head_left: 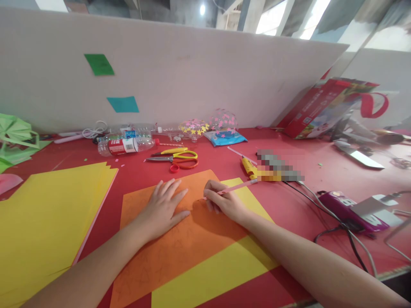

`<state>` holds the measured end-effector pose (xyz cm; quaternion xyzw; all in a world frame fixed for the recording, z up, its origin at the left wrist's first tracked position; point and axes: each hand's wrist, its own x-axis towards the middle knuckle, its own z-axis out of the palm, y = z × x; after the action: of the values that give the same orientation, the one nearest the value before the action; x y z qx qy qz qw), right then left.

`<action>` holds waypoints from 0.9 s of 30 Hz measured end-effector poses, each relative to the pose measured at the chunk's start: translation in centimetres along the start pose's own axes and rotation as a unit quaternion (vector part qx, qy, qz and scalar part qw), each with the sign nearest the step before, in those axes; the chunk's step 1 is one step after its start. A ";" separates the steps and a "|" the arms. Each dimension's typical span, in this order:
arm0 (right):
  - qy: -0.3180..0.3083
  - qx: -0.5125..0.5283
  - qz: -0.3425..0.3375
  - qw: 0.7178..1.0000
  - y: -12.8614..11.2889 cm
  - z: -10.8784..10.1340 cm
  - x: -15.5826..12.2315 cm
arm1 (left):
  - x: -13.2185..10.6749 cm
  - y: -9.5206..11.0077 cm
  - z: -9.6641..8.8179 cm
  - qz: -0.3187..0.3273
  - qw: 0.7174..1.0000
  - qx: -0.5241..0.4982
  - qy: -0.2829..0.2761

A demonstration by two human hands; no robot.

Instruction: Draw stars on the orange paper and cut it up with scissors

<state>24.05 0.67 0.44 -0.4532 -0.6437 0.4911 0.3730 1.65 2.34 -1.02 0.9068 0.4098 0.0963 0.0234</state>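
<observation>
My left hand lies flat on an orange sheet of paper, fingers spread. In my right hand is a pink pencil, its lower end close to the orange sheet and its other end pointing up to the right. Faint drawn lines show on the lower left of the orange sheet. Under that sheet, a yellow sheet sticks out at the right and front. Beyond my hands lie yellow-handled scissors with a red ring beside them.
A stack of yellow paper fills the left side. Plastic bottles, a blue packet and a yellow glue gun lie farther back on the red table. To the right are a purple power strip, cables and a red box.
</observation>
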 end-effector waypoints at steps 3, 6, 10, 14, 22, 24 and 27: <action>-0.020 -0.021 0.007 1.000 0.0 -0.1 -0.1 | 0.2 -0.3 0.0 -0.005 0.999 0.024 0.042; -0.060 -0.066 -0.016 0.996 -0.1 0.2 -0.2 | 0.2 -0.4 0.0 -0.010 0.999 0.005 0.031; -0.063 -0.079 -0.032 0.994 0.0 0.5 -0.3 | 0.1 -0.3 0.2 -0.018 1.000 -0.015 0.015; -0.071 -0.079 -0.032 0.994 0.0 0.6 -0.2 | 0.1 -0.1 0.1 -0.018 1.000 -0.017 0.009; -0.085 -0.077 -0.034 0.993 0.1 0.6 -0.1 | 0.1 0.0 0.1 -0.019 1.000 -0.010 0.002; -0.079 -0.085 -0.041 0.992 0.1 0.7 0.0 | 0.1 -0.1 0.1 -0.017 1.000 -0.011 0.006; -0.065 -0.093 -0.042 0.993 0.1 0.8 0.0 | 0.1 -0.1 0.2 -0.016 1.000 -0.011 0.016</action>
<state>23.39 0.43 0.14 -0.4255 -0.7282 0.4413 0.3065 1.67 2.50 -1.23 0.8983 0.4232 0.1148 0.0288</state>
